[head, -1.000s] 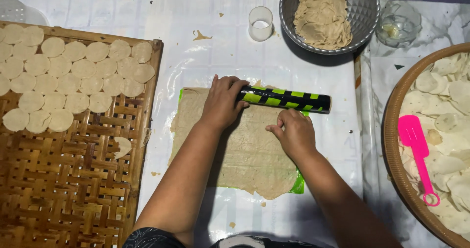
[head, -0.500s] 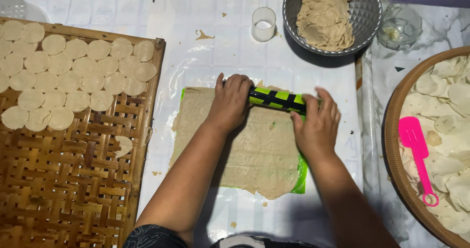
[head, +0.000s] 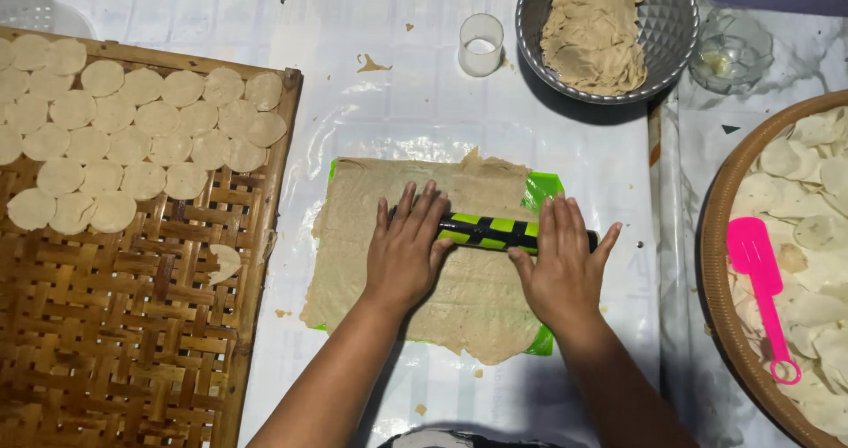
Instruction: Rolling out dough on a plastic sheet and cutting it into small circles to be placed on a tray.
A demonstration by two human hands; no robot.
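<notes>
Left hand (head: 406,254) and right hand (head: 561,271), fingers spread flat, press green-black cylindrical rolling pin (head: 488,232) on thin beige dough sheet (head: 397,192).

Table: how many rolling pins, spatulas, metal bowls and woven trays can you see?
Rolling pin: 1
Pink spatula: 1
Metal bowl: 1
Woven trays: 2, the square tray and the round tray
Total: 5

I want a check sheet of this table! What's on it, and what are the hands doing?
Surface: table under white plastic, dough crumbs.
Job's things: flat dough sheet on green mat; green-black roller across it.
Clutter: woven tray with dough rounds; metal bowl of scraps; cup; glass dish; basket with pink spatula.
Grippers: left hand and right hand flat on roller.
Cables: nothing seen.
Surroundings: nothing seen.
</notes>
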